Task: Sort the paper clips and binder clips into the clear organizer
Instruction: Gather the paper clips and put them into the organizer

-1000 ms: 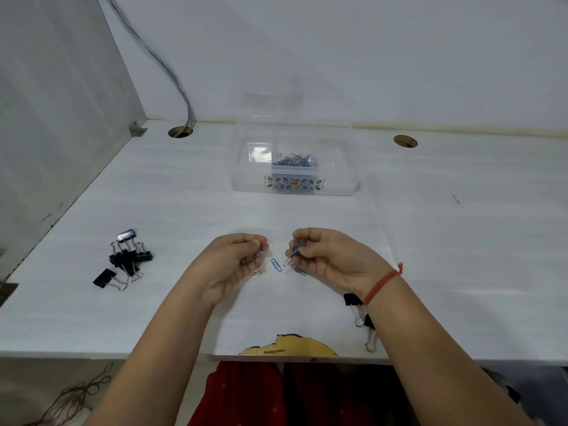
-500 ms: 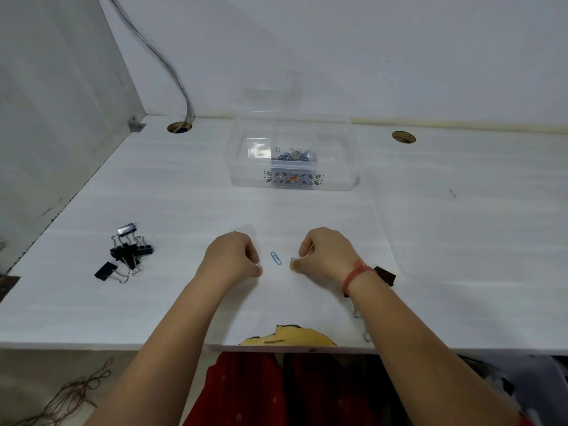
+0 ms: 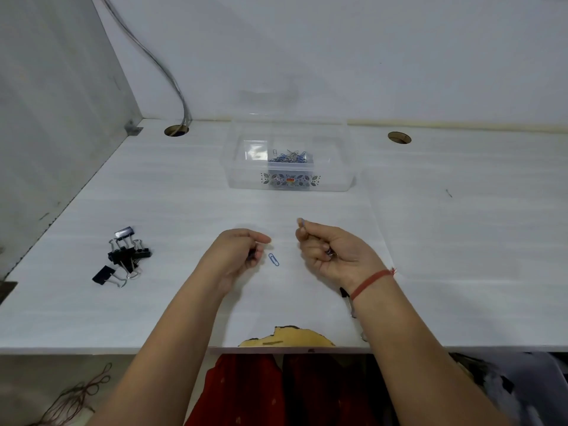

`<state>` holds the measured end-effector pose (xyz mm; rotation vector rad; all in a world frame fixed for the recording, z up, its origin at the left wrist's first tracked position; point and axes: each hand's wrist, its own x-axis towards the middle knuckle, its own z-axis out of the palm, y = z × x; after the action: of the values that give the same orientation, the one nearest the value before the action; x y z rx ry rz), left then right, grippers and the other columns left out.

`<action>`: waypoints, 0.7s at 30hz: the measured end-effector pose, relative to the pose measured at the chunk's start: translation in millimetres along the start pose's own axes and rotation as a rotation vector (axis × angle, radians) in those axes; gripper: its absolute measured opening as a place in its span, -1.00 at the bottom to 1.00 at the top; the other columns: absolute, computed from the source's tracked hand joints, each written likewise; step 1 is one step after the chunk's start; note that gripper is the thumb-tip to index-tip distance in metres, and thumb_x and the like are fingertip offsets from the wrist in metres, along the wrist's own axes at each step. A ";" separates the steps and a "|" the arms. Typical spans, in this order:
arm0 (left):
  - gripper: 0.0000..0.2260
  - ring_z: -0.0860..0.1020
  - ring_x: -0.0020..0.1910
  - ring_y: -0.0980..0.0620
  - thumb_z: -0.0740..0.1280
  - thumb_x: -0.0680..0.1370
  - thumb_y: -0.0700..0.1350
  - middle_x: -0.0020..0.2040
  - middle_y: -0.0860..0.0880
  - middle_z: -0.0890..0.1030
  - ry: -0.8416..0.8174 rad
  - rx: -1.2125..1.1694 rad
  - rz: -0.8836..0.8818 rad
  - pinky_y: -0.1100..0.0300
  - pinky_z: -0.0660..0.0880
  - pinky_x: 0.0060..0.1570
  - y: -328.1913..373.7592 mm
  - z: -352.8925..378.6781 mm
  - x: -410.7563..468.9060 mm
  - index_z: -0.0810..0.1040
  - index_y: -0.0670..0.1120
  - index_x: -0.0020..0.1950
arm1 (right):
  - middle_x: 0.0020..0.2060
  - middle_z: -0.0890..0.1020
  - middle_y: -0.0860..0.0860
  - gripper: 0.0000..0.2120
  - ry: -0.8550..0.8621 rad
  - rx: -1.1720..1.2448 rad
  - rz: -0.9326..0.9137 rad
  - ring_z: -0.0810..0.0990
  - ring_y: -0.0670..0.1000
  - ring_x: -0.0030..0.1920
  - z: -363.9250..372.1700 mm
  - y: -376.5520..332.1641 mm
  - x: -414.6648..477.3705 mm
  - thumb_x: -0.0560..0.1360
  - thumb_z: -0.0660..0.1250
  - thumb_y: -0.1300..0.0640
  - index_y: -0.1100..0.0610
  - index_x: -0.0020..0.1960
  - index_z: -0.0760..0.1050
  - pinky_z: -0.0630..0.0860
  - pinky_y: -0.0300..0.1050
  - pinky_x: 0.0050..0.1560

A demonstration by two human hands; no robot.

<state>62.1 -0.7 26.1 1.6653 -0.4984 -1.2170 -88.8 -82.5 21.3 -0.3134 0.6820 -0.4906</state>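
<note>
light: even, soft, bright overhead | shadows: faint under hands (image 3: 233,256) on white surface (image 3: 461,241) | focus: sharp centre | edges: wide-angle bowing, slight softness

Desk top (image 3: 153,302) is white laminate, matt, with a faint streaky grain, and the chipped front edge (image 3: 289,337) shows raw yellowish board underneath. The organizer (image 3: 239,167) is clear glossy plastic, catches glare. Loose paper clip (image 3: 273,259) looks like blue-coated wire. Binder clips (image 3: 124,256) have matt black bodies and shiny bare-metal wire handles. Wristband (image 3: 368,279) is red thread.
</note>
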 end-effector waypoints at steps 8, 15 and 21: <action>-0.65 0.49 -0.28 -0.07 0.43 0.36 0.01 -0.41 -0.01 0.41 0.251 0.924 0.210 0.19 0.28 -0.36 -0.2 26.5 5.1 0.31 -0.08 -0.43 | -0.32 0.41 0.04 -0.77 0.163 0.591 -0.102 0.32 -0.07 -0.39 12.2 0.2 -5.3 0.57 0.03 0.35 0.24 -0.20 0.37 0.27 -0.28 -0.43; -0.75 0.55 0.09 -0.14 0.29 0.44 -0.32 0.07 -0.16 0.60 0.221 1.166 0.189 0.19 0.37 -0.18 16.4 47.3 -3.5 0.26 -0.14 -0.34 | -0.34 0.36 0.07 -0.70 0.306 0.660 -0.150 0.34 -0.01 -0.34 25.6 -0.4 -11.2 0.57 -0.07 0.35 0.22 -0.26 0.33 0.30 -0.23 -0.35; -0.84 0.55 0.05 -0.13 0.23 0.45 -0.36 -0.01 -0.13 0.59 0.234 1.435 0.272 0.19 0.37 -0.19 15.8 55.9 -6.3 0.52 -0.19 -0.03 | -0.36 0.37 0.07 -0.69 0.320 0.596 -0.145 0.34 -0.02 -0.37 24.6 3.6 -7.9 0.56 -0.04 0.35 0.22 -0.28 0.35 0.29 -0.25 -0.35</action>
<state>13.2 -28.7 41.7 2.6854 -1.6111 -0.3223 -76.6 -72.4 42.0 0.2862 0.7897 -0.8659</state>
